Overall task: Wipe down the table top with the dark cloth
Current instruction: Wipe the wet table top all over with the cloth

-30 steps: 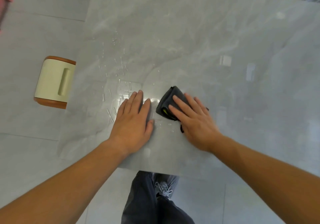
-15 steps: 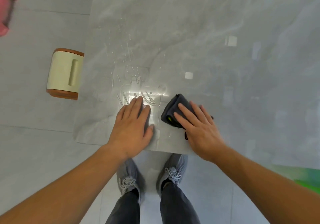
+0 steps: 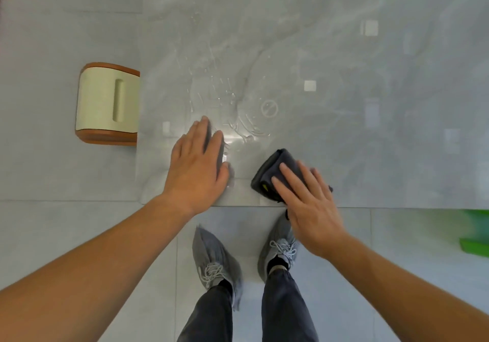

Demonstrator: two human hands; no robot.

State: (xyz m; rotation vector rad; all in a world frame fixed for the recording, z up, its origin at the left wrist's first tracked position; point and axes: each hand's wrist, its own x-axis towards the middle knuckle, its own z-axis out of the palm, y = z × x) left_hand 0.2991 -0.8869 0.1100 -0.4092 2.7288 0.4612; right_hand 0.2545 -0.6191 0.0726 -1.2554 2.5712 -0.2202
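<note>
The head view looks straight down on a glossy pale-grey marbled table top point(image 3: 344, 77), with the person standing at its near edge. The right hand point(image 3: 309, 204) lies flat with fingers spread, pressing down on a folded dark grey cloth point(image 3: 275, 172); it is a flat press, not a closed grip, probably so the whole pad of fabric drags evenly across the surface. The cloth sits at about five o'clock from the table's centre, touching the near edge, with the heel of the hand overhanging it. The left hand point(image 3: 198, 164) is open, palm down on the bare table at roughly seven o'clock, holding nothing; it likely braces the body while the other arm sweeps. A patch of water droplets and streaks point(image 3: 232, 119) glistens just beyond both hands, towards twelve o'clock, apparently not yet wiped. By count: two hands, one cloth, one table, two grey laced shoes point(image 3: 214, 257), and one cream-and-brown stool point(image 3: 105, 103) at nine o'clock.
</note>
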